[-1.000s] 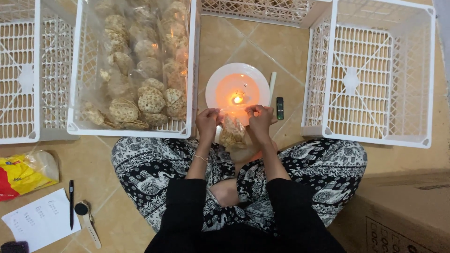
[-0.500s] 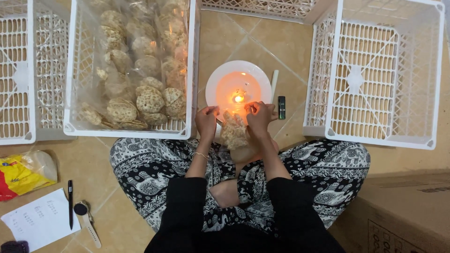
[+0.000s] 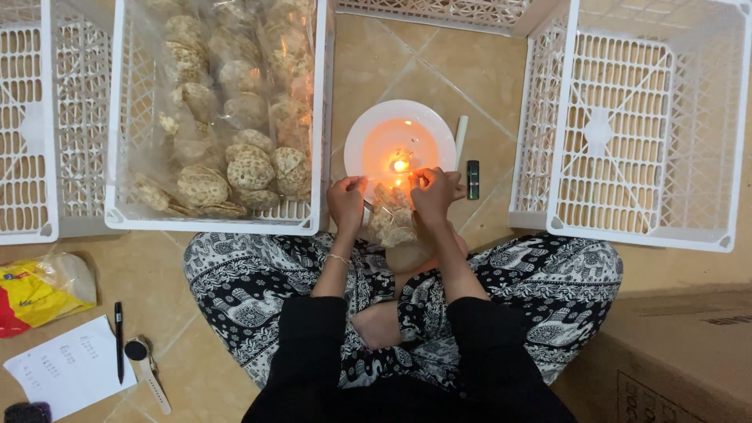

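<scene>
Left hand (image 3: 346, 202): fingers clamped on the left end of the bag's top edge.
Right hand (image 3: 433, 192): fingers clamped on the right end of that edge.
Bag of crackers (image 3: 392, 223): clear plastic, held over the lap just beside the flame, its top edge stretched between the hands, apparently so the heat can reach it.
Candle flame (image 3: 400, 165): burns on a white plate (image 3: 362, 133) on the floor, probably there to catch wax.
Middle crate (image 3: 219, 110): white, full of bagged crackers.
Right crate (image 3: 650, 125): white, nothing in it.
Lighter (image 3: 472, 179): on the floor, just beside the plate.
</scene>
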